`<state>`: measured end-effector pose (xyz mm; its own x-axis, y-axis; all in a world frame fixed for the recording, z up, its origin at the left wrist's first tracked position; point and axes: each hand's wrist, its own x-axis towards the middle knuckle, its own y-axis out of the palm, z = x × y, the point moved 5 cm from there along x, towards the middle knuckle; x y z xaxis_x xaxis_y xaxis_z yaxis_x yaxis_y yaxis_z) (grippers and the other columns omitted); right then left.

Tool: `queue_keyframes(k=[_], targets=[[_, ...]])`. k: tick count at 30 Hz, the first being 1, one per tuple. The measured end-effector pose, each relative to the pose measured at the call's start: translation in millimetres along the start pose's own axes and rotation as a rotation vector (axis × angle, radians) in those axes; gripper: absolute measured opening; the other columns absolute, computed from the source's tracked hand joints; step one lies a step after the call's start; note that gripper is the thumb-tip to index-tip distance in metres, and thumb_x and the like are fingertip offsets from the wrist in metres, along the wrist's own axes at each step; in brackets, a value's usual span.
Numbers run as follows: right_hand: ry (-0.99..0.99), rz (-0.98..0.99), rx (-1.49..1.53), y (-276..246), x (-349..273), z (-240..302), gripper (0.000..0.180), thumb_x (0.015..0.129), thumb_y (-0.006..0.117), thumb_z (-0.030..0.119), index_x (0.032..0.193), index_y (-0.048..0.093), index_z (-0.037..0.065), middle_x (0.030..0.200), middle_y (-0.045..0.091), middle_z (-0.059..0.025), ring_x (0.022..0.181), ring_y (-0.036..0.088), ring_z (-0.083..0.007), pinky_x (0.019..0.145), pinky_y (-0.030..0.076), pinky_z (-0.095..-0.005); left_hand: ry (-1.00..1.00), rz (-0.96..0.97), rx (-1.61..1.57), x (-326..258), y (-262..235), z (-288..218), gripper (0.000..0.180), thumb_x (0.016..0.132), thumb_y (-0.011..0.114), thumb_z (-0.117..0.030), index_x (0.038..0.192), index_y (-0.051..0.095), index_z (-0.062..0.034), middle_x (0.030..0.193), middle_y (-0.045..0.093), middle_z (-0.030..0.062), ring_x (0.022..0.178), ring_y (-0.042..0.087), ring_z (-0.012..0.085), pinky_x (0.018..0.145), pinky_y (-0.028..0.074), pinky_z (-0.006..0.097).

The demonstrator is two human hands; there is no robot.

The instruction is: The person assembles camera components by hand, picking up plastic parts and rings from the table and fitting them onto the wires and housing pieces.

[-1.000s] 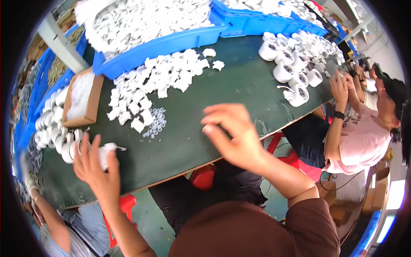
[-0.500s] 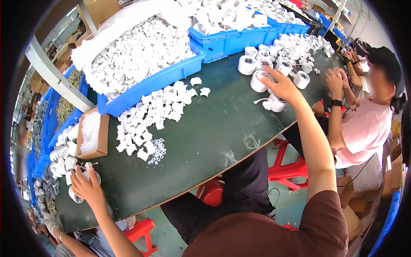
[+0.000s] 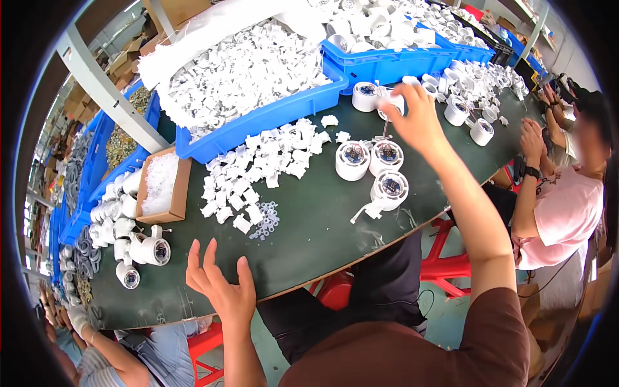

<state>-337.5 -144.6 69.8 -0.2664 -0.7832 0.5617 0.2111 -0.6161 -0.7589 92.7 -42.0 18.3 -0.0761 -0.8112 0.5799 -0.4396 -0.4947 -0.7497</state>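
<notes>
My right hand (image 3: 418, 121) reaches over the far middle of the dark green table, its fingers bent round a white cylindrical housing (image 3: 397, 99) that it partly covers. A second white housing (image 3: 364, 97) stands just left of it. Nearer to me, a trio of open-topped housings with circuit parts and wires inside sits together: a left one (image 3: 352, 161), a right one (image 3: 387, 156) and a near one (image 3: 389, 189) with a small white arm. My left hand (image 3: 222, 284) hovers above the table's front edge, empty, with fingers spread.
Small white plastic pieces (image 3: 258, 161) lie heaped before a full blue bin (image 3: 271, 113). Translucent rings (image 3: 265, 221) lie beside them. A cardboard box (image 3: 179, 197) and white lamp-like assemblies (image 3: 149, 249) stand at left. Co-workers sit at right (image 3: 567, 187) and lower left (image 3: 116, 361).
My left hand has come away from the assemblies at left, moving right and nearer. Several housings have shifted left and nearer, with my right hand still among the housings. The view has shifted slightly.
</notes>
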Motion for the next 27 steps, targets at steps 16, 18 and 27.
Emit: queue_keyframes(k=[16,18,27], targets=[[0.145,0.466,0.239,45.8,18.6,-29.4,0.062,0.078,0.083,0.041,0.126,0.063,0.008,0.111,0.072,-0.0132,0.101,0.069,-0.0222,0.091,0.053,-0.0340,-0.037,-0.027,-0.095,0.6,2.7,3.4,0.038,0.085,0.071,-0.003,0.122,0.061,-0.0013,0.135,0.055,0.0181,0.118,0.048,0.0383,0.098,0.042,0.047],[0.090,0.427,0.290,30.9,-1.7,-29.8,0.063,0.077,0.084,0.041,0.126,0.063,0.007,0.111,0.072,-0.0125,0.102,0.069,-0.0222,0.092,0.052,-0.0330,-0.012,-0.018,-0.102,1.9,2.7,2.1,0.035,0.086,0.070,-0.004,0.119,0.063,-0.0016,0.131,0.057,0.0176,0.116,0.050,0.0377,0.096,0.043,0.046],[-0.027,0.494,-0.028,-11.4,-7.1,-11.2,0.067,0.071,0.086,0.044,0.123,0.070,0.005,0.118,0.072,-0.0154,0.114,0.066,-0.0289,0.111,0.033,-0.0469,0.001,-0.017,-0.141,2.8,2.0,-0.7,0.030,0.087,0.068,-0.003,0.117,0.063,-0.0025,0.127,0.059,0.0168,0.114,0.053,0.0362,0.097,0.043,0.044]])
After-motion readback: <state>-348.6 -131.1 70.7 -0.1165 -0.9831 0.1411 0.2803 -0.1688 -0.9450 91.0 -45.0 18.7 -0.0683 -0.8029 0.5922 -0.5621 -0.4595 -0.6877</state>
